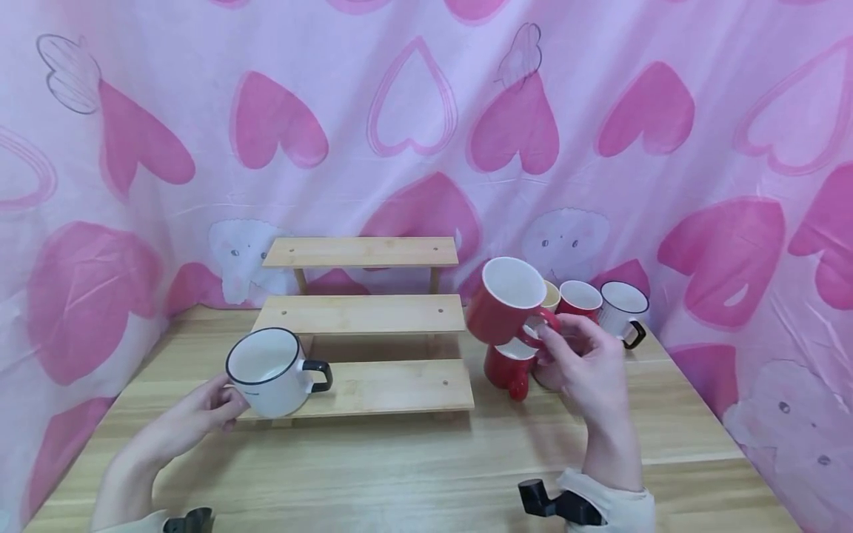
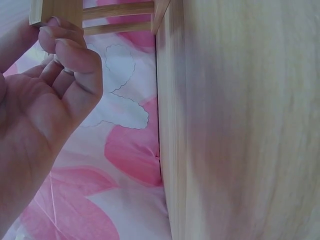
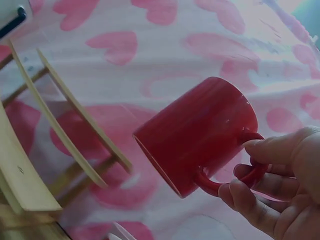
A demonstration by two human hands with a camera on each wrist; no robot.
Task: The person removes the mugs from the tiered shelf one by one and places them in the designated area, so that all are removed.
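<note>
My right hand (image 1: pixel 586 363) pinches the handle of a red mug (image 1: pixel 503 303), white inside, and holds it tilted in the air right of the wooden shelf (image 1: pixel 393 385). In the right wrist view, thumb and fingers close round the handle of this red mug (image 3: pixel 200 132). A white mug (image 1: pixel 266 377) with a black rim and handle stands upright at the left of the lowest tier. Just beside it, my left hand (image 1: pixel 200 414) grips the shelf's left end with curled fingers. The left wrist view shows the fingers (image 2: pixel 75 55) at the shelf's end (image 2: pixel 62 10); fingertip contact is partly hidden.
Behind and below my right hand stand a second red mug (image 1: pixel 509 366), a yellow mug (image 1: pixel 552 296), another red mug (image 1: pixel 580 297) and a white black-rimmed mug (image 1: pixel 620 311). The wooden table (image 1: pixel 373 481) runs back to a pink heart-patterned curtain (image 1: pixel 413 96).
</note>
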